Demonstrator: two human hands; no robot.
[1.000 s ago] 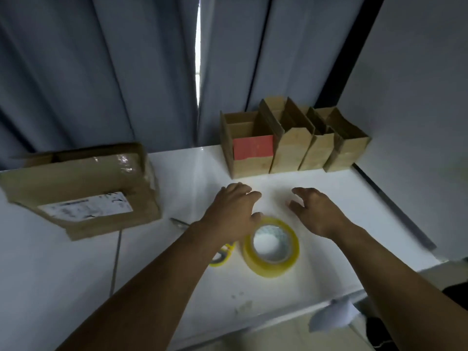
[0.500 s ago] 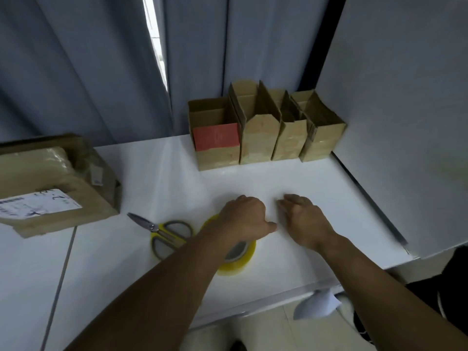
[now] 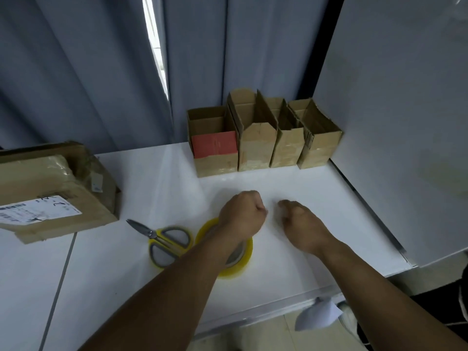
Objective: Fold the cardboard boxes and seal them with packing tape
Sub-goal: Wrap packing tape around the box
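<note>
No text legible. White shipping label (image 3: 38, 210) on top of large parcel (image 3: 63, 173), left on surface: printed lines and dark handwritten strokes, too blurred to read. Small white tag (image 3: 97, 182) on parcel's side: unreadable. Red panel (image 3: 214, 144) on leftmost small box (image 3: 216, 164): no characters made out.

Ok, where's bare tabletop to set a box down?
Free: between the small boxes and the left hand and right hand; also between the large parcel and those boxes. Crowded: scissors and tape roll at the left forearm.

Grey curtains (image 3: 76, 72) with a daylight slit (image 3: 154, 46), white table (image 3: 291, 262), tiled floor (image 3: 266, 335)
</note>
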